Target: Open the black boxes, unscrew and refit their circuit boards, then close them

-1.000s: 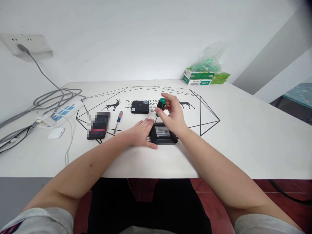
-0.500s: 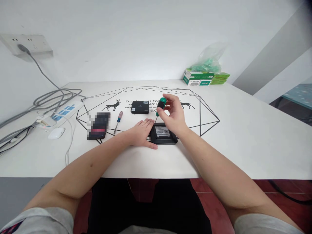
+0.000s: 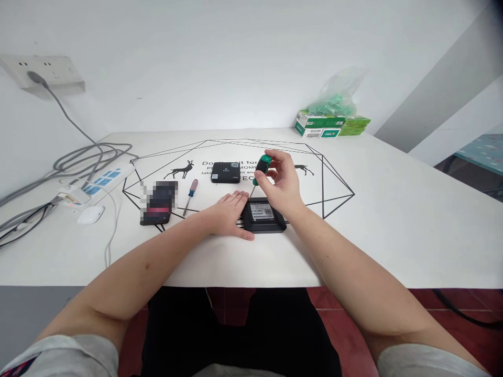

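Observation:
A square black device (image 3: pixel 265 226) with a white label lies on the white table. My left hand (image 3: pixel 230 213) rests flat against its left side, fingers stretched out and thumb apart along the near left corner. My right hand (image 3: pixel 282 180) grips a green and black screwdriver (image 3: pixel 263 165) by its handle. The shaft slants down and to the left, its tip at the far left corner of the device. Whether the tip sits in a screw is too small to tell. Behind the device, a smaller black box (image 3: pixel 225 173) lies flat on the table.
Left of my hands lie a second screwdriver (image 3: pixel 190 197) and a blurred dark phone (image 3: pixel 159 203). A power strip (image 3: pixel 104 180), coiled grey cables (image 3: pixel 94 153) and a white case (image 3: pixel 90 214) occupy the left side. Green and white boxes (image 3: pixel 320 123) with a plastic bag (image 3: pixel 336 99) stand at the back right.
The screwdriver handle has shifted slightly to the right and tilted further over, with my right hand moving along. The tip stays at the same corner. My left hand and the device have not moved.

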Demonstrator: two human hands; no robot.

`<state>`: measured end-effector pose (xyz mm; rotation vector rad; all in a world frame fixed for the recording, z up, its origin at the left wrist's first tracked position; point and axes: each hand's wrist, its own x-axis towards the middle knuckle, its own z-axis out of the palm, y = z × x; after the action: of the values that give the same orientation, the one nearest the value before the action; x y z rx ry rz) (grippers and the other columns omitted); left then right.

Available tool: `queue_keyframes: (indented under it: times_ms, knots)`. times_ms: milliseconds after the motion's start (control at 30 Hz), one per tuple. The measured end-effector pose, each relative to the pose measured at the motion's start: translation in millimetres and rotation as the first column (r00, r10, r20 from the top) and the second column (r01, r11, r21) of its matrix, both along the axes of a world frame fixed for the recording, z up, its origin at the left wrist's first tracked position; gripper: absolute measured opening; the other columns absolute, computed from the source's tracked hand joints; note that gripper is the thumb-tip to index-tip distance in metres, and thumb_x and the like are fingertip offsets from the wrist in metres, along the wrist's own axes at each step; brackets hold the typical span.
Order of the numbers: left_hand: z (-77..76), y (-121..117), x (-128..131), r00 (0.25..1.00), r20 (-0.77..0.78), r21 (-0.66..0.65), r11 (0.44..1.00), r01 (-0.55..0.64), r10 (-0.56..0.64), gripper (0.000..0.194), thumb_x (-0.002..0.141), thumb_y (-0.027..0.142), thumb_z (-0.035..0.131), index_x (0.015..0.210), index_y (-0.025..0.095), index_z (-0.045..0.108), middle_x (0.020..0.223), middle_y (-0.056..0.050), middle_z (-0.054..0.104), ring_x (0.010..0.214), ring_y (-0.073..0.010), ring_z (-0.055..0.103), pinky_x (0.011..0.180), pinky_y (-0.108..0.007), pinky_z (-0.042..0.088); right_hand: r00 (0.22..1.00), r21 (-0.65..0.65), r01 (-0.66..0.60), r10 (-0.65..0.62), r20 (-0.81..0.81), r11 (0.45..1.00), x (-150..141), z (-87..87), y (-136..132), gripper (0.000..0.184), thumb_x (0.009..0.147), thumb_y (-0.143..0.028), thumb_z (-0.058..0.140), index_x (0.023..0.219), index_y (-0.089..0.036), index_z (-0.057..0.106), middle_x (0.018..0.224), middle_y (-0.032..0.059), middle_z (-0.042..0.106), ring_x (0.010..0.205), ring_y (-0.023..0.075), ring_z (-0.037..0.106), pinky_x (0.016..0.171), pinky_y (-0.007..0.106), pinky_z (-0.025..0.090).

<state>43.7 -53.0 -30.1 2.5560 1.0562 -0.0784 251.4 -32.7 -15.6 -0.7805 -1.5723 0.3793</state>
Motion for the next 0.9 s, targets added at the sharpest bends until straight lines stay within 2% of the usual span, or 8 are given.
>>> queue_keyframes:
  times_ms: [233,400,600,900]
  knots:
    - [-3.7,1.5,-0.1,0.999,0.043,0.013,1.000,0.011,-0.012,0.147,0.081,0.101,0.056,0.178,0.003,0.006,0.186,-0.030,0.007,0.173,-0.0482,0.007,0.139,-0.060,0.011,1.000,-0.028,-0.014,0.014,0.019,1.000,-0.6,-0.2,-2.3,0.043,0.094,-0.032,0.071,0.135,-0.034,0.059,0.125,0.0064,0.064,0.105,0.0230,0.066,0.076,0.040,0.066]
    - [-2.8,1.6,0.4,1.000,0.027,0.017,1.000,0.004,-0.005,0.147,0.081,0.101,0.056,0.178,0.003,0.005,0.186,-0.029,0.008,0.173,-0.0477,0.008,0.140,-0.058,0.011,0.998,0.002,-0.015,0.014,0.066,1.000,0.2,0.9,-3.3,0.041,0.095,-0.031,0.070,0.135,-0.034,0.060,0.124,0.0063,0.063,0.106,0.0231,0.065,0.077,0.040,0.066]
    - [-3.2,2.1,-0.4,1.000,0.026,0.016,1.000,0.014,-0.014,0.146,0.082,0.101,0.057,0.179,0.006,0.003,0.186,-0.029,0.008,0.174,-0.0473,0.007,0.139,-0.058,0.012,0.999,-0.003,-0.020,0.020,0.050,1.000,-0.2,0.6,-3.2,0.041,0.095,-0.030,0.070,0.134,-0.034,0.059,0.124,0.0060,0.063,0.106,0.0226,0.065,0.077,0.039,0.066]
    - [-1.1,0.8,0.7,1.000,0.014,0.010,1.000,0.004,-0.004,0.148,0.081,0.101,0.056,0.177,0.000,0.005,0.185,-0.031,0.007,0.174,-0.0468,0.006,0.140,-0.057,0.010,0.999,0.002,-0.019,0.019,0.051,1.000,0.4,0.5,-3.5,0.041,0.095,-0.031,0.071,0.134,-0.034,0.060,0.123,0.0058,0.064,0.105,0.0225,0.066,0.076,0.039,0.066]
